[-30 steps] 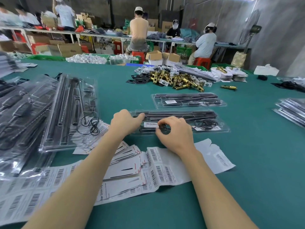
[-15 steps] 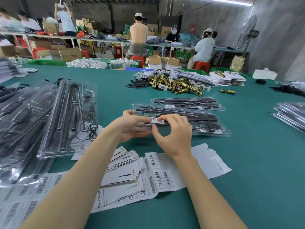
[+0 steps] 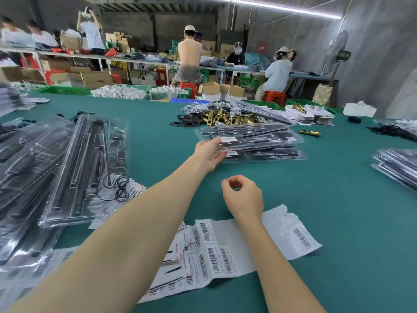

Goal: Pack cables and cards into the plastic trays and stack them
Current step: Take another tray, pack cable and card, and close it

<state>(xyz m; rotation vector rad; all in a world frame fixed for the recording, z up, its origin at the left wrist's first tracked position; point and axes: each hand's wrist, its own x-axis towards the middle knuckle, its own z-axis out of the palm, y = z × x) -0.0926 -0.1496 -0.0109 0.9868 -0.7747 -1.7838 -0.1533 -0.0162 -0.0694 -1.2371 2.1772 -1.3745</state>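
My left hand grips the near-left end of a clear packed tray, thumb on top beside its white label, fingers underneath. That tray lies tilted over a second packed tray on the green table. Closer to me, my right hand hovers above the table with fingers curled and thumb meeting the fingertips, nothing visible between them. Sheets of barcode labels lie under my forearms. An open tray with black rods and a coiled cable lies at the left.
More clear trays are heaped at the far left, and another stack sits at the right edge. Brass lock parts are piled behind the trays. People work at benches beyond the table.
My left hand carried the labelled tray away from me onto the tray behind it. My right hand let go of the tray and drew back toward me.
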